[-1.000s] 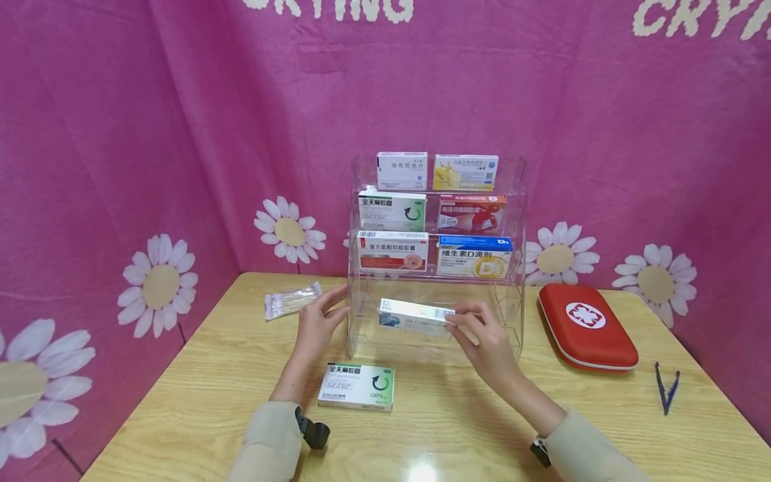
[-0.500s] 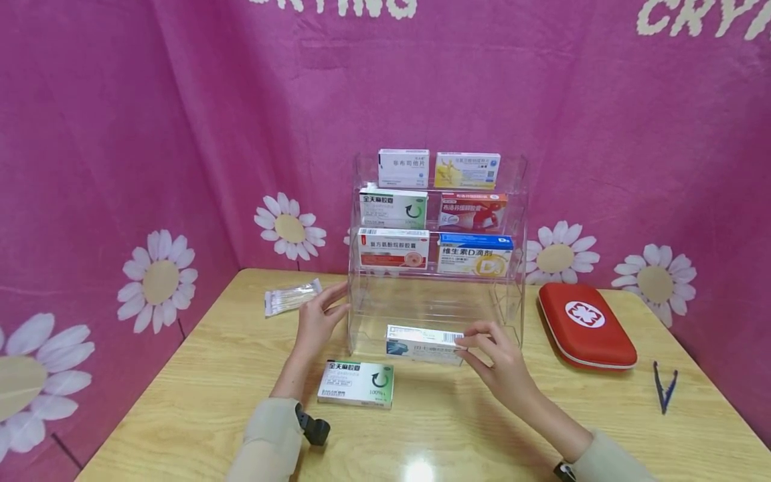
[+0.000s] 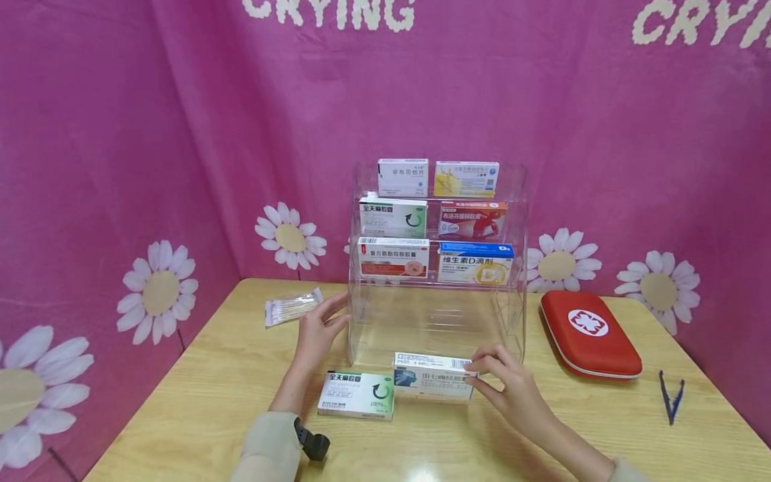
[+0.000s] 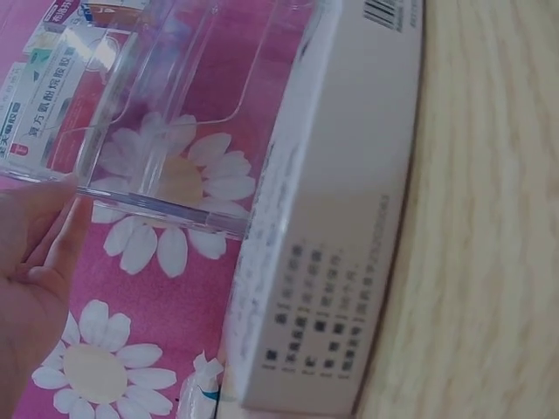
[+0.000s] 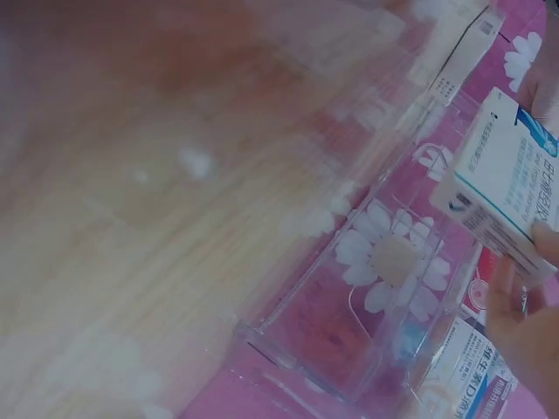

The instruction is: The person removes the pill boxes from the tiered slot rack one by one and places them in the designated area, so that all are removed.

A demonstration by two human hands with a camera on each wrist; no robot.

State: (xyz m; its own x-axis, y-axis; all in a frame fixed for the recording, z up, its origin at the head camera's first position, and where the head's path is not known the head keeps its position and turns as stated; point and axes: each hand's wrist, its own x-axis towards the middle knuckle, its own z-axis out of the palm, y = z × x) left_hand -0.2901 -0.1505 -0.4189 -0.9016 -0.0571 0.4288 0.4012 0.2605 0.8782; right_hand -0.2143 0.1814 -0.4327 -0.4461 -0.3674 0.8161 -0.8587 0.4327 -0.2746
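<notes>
A white medicine box [image 3: 435, 378] with a blue picture is pinched at its right end by my right hand [image 3: 512, 385], in front of the rack's bottom tier. In the right wrist view the fingers curl round the box [image 5: 507, 179]. My left hand [image 3: 318, 329] touches the left side of a clear acrylic display rack [image 3: 434, 314]; in the left wrist view its fingertips meet the rack's edge [image 4: 162, 209]. A green-and-white medicine box [image 3: 357, 395] lies flat on the table, just left of the held box; its white side [image 4: 314, 218] looms large in the left wrist view.
The rack's upper tiers bear several boxes, among them a vitamin D box [image 3: 474, 263] and a red box [image 3: 472, 219]. A bag of cotton swabs [image 3: 292, 308] lies at left. On the right are a red first-aid case [image 3: 591, 333] and blue tweezers [image 3: 671, 397].
My right hand has brought the held box down and toward me, out from the rack's bottom tier, and its printed front now shows more. The left hand has stayed at the rack's side.
</notes>
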